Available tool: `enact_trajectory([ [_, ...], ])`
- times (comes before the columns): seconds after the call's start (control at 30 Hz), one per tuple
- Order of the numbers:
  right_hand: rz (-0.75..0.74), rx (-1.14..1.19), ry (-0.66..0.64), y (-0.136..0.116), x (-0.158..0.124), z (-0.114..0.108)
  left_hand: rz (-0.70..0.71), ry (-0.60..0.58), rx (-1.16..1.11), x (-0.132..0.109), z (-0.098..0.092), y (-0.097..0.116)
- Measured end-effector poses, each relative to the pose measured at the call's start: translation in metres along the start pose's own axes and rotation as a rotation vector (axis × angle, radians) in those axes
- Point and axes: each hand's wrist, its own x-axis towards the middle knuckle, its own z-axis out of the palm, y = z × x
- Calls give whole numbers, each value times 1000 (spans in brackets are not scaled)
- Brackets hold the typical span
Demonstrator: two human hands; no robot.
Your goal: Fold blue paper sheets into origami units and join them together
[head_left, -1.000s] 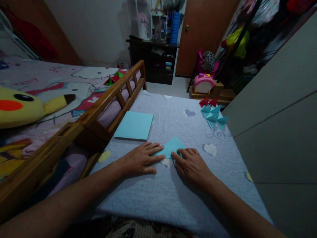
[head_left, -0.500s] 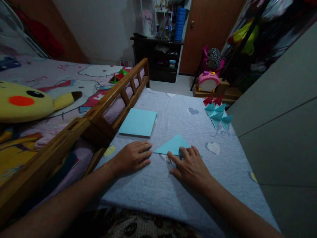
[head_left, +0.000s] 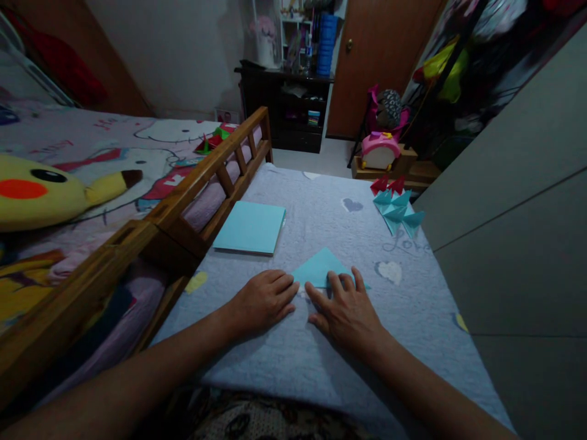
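Observation:
A light blue sheet of paper (head_left: 321, 266), folded into a triangle, lies on the cloth-covered table with its peak pointing away from me. My right hand (head_left: 346, 308) rests its spread fingertips along the near folded edge. At the triangle's left corner is my left hand (head_left: 266, 299), palm down with fingers stretched out; its fingertips cover that corner. Neither hand grips the paper. Behind my left hand sits a stack of square blue paper (head_left: 250, 227).
Several folded blue paper pieces (head_left: 397, 211) stand at the far right of the table, with red ones (head_left: 387, 184) behind. A wooden bed rail (head_left: 211, 168) runs along the left side. A pale cabinet panel (head_left: 518, 244) borders the right.
My left hand has moved right and now reaches the triangle's left corner. My right hand stays on the near edge. The whole view has shifted slightly.

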Motion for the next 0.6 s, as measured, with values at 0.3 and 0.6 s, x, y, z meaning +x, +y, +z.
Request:
enact_trajectory([
  [0.3, 4, 48, 36, 6, -7, 8, -46, 79, -2, -5, 1, 2],
  [0.6, -35, 118, 72, 11, -7, 12, -128, 147, -114, -9, 4, 0],
])
